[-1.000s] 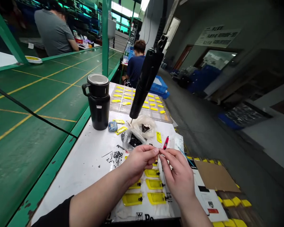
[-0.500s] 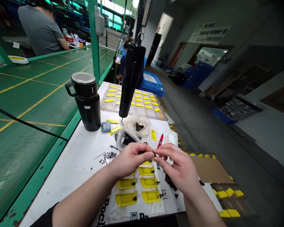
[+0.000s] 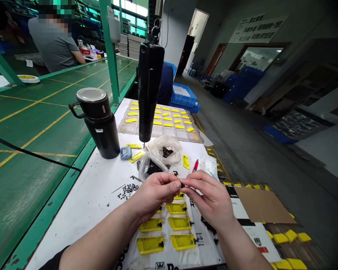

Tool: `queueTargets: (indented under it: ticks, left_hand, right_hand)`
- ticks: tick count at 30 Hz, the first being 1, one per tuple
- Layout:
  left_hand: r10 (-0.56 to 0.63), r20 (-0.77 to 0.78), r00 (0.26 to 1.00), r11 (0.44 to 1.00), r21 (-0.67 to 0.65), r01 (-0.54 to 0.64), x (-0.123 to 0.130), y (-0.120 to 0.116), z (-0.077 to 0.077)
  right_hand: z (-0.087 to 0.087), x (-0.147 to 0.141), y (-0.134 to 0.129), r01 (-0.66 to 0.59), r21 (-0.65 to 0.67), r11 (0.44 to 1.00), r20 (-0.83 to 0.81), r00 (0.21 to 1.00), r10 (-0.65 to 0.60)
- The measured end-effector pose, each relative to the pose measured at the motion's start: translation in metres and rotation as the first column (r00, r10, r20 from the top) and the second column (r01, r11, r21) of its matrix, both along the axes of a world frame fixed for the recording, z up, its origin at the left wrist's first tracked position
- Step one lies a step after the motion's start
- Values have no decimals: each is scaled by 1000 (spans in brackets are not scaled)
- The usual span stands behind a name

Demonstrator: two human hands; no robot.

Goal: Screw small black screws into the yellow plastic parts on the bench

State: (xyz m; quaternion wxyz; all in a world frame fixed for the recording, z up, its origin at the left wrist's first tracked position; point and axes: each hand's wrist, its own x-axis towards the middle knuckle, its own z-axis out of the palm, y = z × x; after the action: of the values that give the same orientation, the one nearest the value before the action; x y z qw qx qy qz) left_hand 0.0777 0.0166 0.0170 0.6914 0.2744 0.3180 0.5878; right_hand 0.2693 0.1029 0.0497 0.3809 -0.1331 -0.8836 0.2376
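Note:
My left hand [image 3: 156, 191] and my right hand [image 3: 208, 198] meet above the white work table, and their fingertips pinch a tiny dark part [image 3: 182, 183], mostly hidden by the fingers. Below them, on a printed white sheet [image 3: 205, 240], lie several yellow plastic pieces with black fittings, such as one [image 3: 150, 245] near my left wrist. Loose black small parts [image 3: 128, 190] are scattered left of my left hand. Two clear plastic bags [image 3: 150, 168] of black parts sit just beyond my hands, and a red utility knife [image 3: 195, 165] lies beyond my right fingers.
A hanging black electric screwdriver [image 3: 148, 90] stands over a clear tray [image 3: 160, 122] of yellow pieces, next to a black thermos [image 3: 98, 123]. Green benches [image 3: 36, 112] run along the left, with a seated co-worker [image 3: 53, 47] beyond. Cardboard [image 3: 263, 205] and yellow pieces lie lower right.
My view has swung, so the table and screwdriver sit further left in the frame. My hands stay together, with the fingertips still pinching the small part.

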Motion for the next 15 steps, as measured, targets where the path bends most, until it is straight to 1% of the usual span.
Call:
queueTargets:
  ticks: [7,9,12,15]
  left_hand:
    - [11,-47,999,994,-106,-16,2,1,-8]
    - [-5,-57,998,989,-146,-4,4,0,-11]
    - [-36,-89,995,985,-169,20,3,0,-13]
    - [-9,-134,991,986,-164,-13,4,-1,-12]
  right_hand:
    - [-19,6,7,-14,10,1000,-7,1000,14]
    - [-23,11,12,-22,55,998,3,1000,22]
    - [-27,17,21,-84,105,991,42,996,80]
    - [-27,21,25,-105,151,983,77,993,94]
